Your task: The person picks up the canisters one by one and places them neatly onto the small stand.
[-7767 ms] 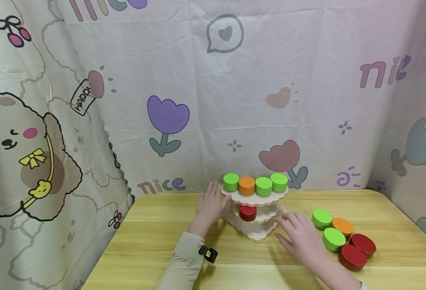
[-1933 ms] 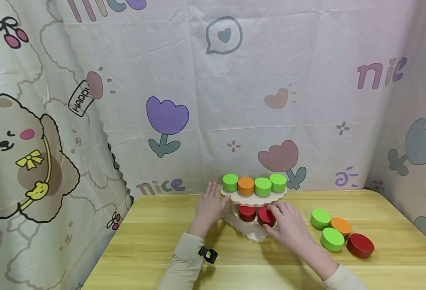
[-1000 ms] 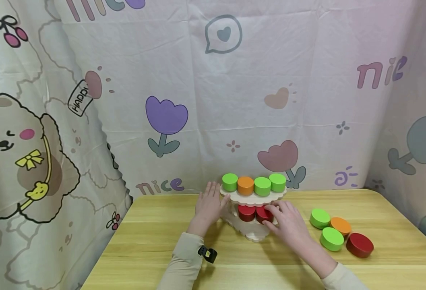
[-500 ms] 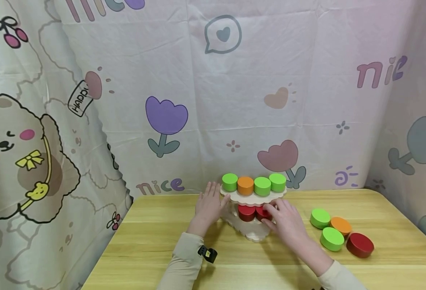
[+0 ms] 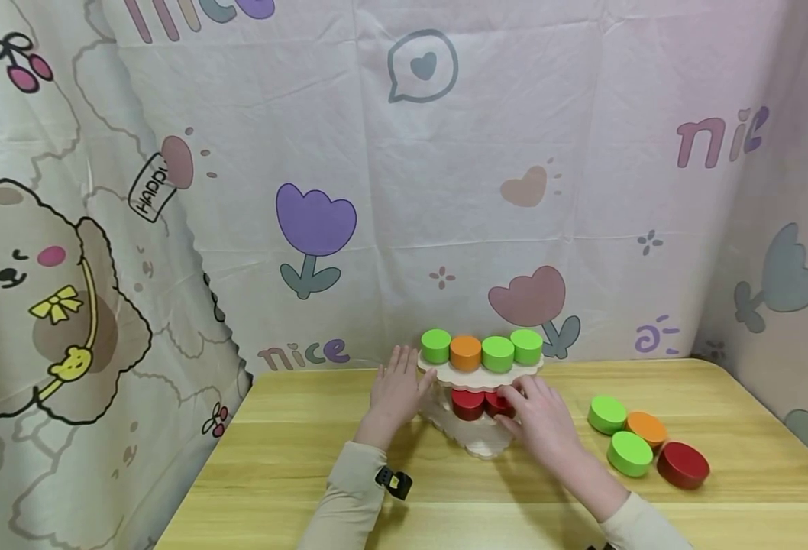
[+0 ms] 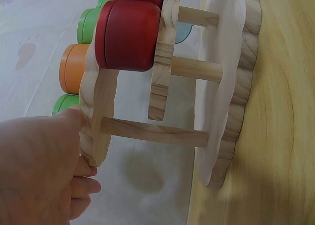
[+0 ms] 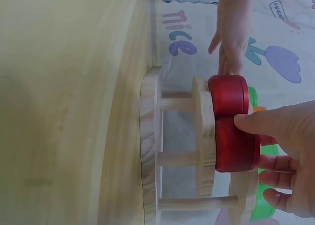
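Note:
A pale wooden tiered stand [image 5: 483, 443] with scalloped edges stands on the table. My right hand [image 5: 547, 424] pinches a red round tin [image 7: 236, 148] on its middle tier, thumb in front and fingers behind. That tin sits against another red round tin [image 5: 468, 406] on the left. With fingers extended, my left hand [image 5: 392, 397] touches the left edge of the top tier; the left wrist view shows its thumb close to the tier's edge. Along the top tier stand an orange tin [image 5: 466, 354] and several green ones, such as the green tin [image 5: 498, 354].
To the right on the wooden table [image 5: 273, 458] lie an orange tin [image 5: 646, 429], a red tin [image 5: 683, 465] and two green tins, one the front green tin [image 5: 629, 454]. A printed curtain [image 5: 376, 153] hangs behind the table and along both sides.
A red tin from the group at right now stands on the middle tier under my right hand. Over the last two seconds it has slid left against the other red tin. My left hand stays put.

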The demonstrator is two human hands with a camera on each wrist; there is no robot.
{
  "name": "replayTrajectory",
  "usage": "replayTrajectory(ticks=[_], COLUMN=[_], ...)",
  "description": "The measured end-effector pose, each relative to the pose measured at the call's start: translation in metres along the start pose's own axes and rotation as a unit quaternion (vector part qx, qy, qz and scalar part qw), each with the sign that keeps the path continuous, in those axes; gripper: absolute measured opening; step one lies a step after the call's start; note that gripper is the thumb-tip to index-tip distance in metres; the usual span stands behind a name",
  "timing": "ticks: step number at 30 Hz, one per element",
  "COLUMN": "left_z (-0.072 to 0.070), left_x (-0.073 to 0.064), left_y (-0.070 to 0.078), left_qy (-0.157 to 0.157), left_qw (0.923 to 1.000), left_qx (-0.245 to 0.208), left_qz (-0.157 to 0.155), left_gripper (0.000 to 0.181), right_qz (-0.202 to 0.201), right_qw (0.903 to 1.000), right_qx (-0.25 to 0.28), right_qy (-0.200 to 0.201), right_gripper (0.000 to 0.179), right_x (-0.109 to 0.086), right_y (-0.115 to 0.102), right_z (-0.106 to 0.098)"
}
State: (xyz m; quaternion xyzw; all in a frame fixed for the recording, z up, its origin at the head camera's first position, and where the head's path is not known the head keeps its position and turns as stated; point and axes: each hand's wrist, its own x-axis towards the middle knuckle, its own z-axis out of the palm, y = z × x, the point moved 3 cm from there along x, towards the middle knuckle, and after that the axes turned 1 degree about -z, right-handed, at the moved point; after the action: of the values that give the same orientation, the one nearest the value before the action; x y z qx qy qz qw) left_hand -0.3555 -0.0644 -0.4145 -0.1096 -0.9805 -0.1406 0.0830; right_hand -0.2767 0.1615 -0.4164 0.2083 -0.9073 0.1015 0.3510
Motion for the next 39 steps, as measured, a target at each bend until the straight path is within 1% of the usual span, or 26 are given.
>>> replayTrajectory(ticks=[8, 13, 18, 21, 32, 39], left_z=[0.0, 0.001, 0.002, 0.003, 0.004, 0.004], left_x=[-0.001, -0.001, -0.001, 0.0, 0.001, 0.001], left_y=[0.001, 0.0, -0.001, -0.002, -0.004, -0.003], left_qy=[-0.002, 0.0, 0.0, -0.002, 0.0, 0.002], left_qw=[1.0, 1.0, 1.0, 1.0, 1.0, 1.0], left_qx=[-0.001, -0.005, -0.005, 0.001, 0.002, 0.004], left_qz=[-0.002, -0.002, -0.002, -0.002, -0.002, 0.001], left_gripper=[0.071, 0.07, 0.07, 0.071, 0.072, 0.072], right_qz=[-0.022, -0.026, -0.021, -0.016, 0.026, 0.051], right_qw=[0.9989, 0.9985, 0.9985, 0.9986, 0.9987, 0.9978], right_qx=[0.01, 0.021, 0.013, 0.004, -0.018, -0.039], right_qy=[0.04, 0.043, 0.048, 0.051, 0.041, 0.018], right_gripper=[0.044, 0.043, 0.047, 0.046, 0.043, 0.045], right_x=[-0.004, -0.01, -0.017, -0.022, -0.048, -0.065], right_y=[-0.002, 0.002, 0.008, 0.014, 0.037, 0.05], right_z=[-0.01, -0.018, -0.029, -0.035, -0.052, -0.058])
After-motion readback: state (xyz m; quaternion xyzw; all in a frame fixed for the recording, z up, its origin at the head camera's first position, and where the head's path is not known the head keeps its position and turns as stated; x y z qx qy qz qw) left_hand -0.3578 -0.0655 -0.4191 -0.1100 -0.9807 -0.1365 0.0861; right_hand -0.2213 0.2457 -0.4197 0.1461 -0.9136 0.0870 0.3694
